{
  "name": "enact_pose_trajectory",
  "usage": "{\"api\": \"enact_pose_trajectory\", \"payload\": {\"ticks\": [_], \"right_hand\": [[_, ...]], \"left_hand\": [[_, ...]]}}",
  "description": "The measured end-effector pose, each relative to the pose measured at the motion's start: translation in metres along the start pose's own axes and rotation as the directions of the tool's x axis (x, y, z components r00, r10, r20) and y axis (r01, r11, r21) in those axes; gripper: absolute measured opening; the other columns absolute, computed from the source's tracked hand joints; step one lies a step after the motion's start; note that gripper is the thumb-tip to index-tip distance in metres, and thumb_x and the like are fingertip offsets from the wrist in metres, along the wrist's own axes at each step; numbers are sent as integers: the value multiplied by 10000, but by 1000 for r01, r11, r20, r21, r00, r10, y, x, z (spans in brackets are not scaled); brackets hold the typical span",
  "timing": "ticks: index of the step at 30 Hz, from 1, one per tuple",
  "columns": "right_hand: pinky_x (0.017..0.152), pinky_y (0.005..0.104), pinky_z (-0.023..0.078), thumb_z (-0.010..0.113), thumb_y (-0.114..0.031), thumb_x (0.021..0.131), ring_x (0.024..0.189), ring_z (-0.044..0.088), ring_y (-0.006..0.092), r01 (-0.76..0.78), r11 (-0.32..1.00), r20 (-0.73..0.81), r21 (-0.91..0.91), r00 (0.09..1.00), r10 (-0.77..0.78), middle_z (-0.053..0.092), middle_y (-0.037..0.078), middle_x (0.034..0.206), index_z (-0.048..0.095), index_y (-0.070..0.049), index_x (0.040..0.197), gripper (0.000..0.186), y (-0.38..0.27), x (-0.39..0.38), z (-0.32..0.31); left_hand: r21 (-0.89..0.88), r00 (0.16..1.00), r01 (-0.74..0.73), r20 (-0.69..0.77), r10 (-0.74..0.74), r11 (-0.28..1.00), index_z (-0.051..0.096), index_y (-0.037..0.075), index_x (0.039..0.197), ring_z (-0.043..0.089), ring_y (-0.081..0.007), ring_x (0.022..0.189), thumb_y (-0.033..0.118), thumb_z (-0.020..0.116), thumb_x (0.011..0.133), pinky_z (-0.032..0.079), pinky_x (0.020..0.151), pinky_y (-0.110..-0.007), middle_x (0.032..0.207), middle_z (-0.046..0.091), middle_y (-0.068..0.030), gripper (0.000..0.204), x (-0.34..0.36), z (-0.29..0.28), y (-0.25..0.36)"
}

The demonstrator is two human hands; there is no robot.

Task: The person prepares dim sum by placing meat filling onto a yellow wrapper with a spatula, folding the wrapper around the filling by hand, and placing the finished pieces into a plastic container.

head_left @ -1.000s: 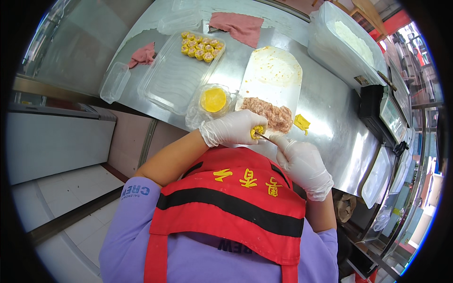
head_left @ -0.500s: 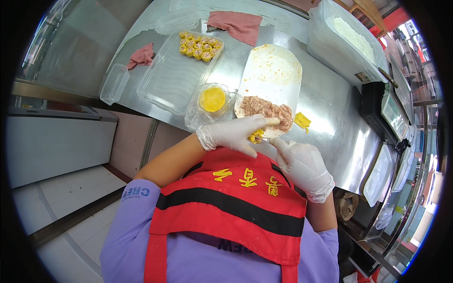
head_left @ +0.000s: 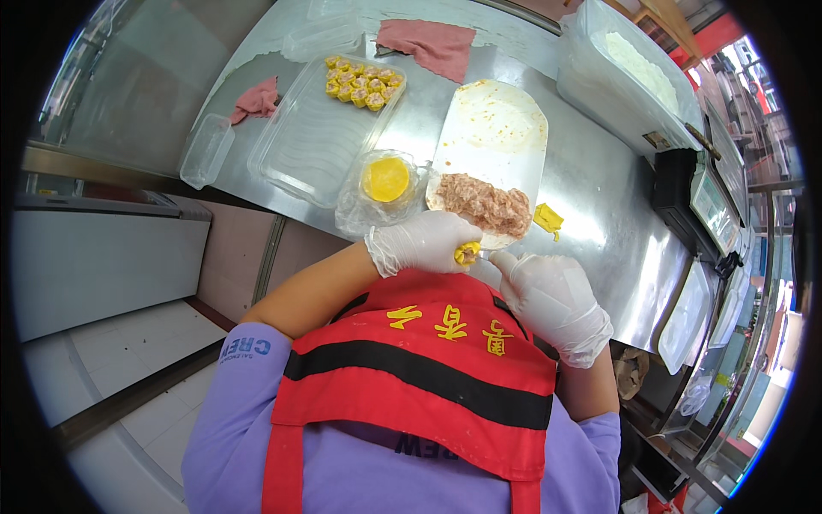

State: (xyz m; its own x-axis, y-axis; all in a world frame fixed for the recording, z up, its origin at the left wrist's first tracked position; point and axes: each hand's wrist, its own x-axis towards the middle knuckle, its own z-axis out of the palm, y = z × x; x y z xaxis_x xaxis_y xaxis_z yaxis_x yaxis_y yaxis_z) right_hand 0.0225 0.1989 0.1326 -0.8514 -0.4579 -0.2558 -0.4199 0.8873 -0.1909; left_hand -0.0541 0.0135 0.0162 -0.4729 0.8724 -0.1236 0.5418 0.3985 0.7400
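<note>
My gloved left hand (head_left: 425, 242) is closed round a yellow-wrapped dumpling (head_left: 467, 253), just below the white oblong tray (head_left: 486, 128) with pink minced filling (head_left: 479, 202). My gloved right hand (head_left: 550, 304) grips a thin metal tool (head_left: 485, 255), mostly hidden by the fingers, its end at the dumpling. Left of the tray sits a stack of round yellow wrappers (head_left: 385, 180) in clear plastic. A clear plastic tray (head_left: 304, 158) holds several formed dumplings (head_left: 362, 84) at its far end. A crumpled yellow scrap (head_left: 548, 221) lies right of the white tray.
Pink cloths (head_left: 425, 47) (head_left: 254, 104) and a small clear container (head_left: 207, 151) lie on the steel table (head_left: 599, 223). A large tub of white powder (head_left: 629, 73) stands back right, beside a black-framed appliance (head_left: 685, 201) and white boards (head_left: 685, 317). A white chest unit (head_left: 107, 265) is at left.
Half a second ago my left fingers were spread further over the filling; now they curl round the dumpling again. My right hand has shifted slightly right and stays low by the dumpling.
</note>
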Motion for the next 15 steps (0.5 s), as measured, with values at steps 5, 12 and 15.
{"api": "enact_pose_trajectory", "payload": {"ticks": [5, 12, 15], "right_hand": [[530, 390, 478, 560, -180, 850, 586, 617, 279, -36, 996, 51, -80, 998, 40, 601, 99, 641, 657, -111, 1023, 210, -7, 3, -9], [583, 335, 473, 517, -16, 833, 621, 612, 245, -32, 984, -237, 174, 969, 74, 628, 110, 750, 612, -53, 1093, 280, 12, -25, -44], [629, 302, 492, 495, 10, 823, 631, 604, 250, -80, 767, -211, 637, 939, 272, 603, 105, 776, 579, -38, 1122, 314, 17, -29, -30]], "left_hand": [[-90, 998, -6, 58, 11, 996, 578, 33, 942, 622, -342, 869, 209, 691, 796, 493, 712, -395, 928, 622, -182, 255, 8, 8, -10], [-873, 971, 191, 100, -218, 448, 588, 53, 1002, 558, -92, 824, 163, 747, 826, 469, 745, -246, 905, 613, -25, 263, -11, -1, -17], [-909, 978, -49, -127, -163, 414, 578, 73, 978, 540, -52, 837, 125, 777, 796, 457, 741, -215, 913, 594, 24, 275, -11, 7, -14]]}}
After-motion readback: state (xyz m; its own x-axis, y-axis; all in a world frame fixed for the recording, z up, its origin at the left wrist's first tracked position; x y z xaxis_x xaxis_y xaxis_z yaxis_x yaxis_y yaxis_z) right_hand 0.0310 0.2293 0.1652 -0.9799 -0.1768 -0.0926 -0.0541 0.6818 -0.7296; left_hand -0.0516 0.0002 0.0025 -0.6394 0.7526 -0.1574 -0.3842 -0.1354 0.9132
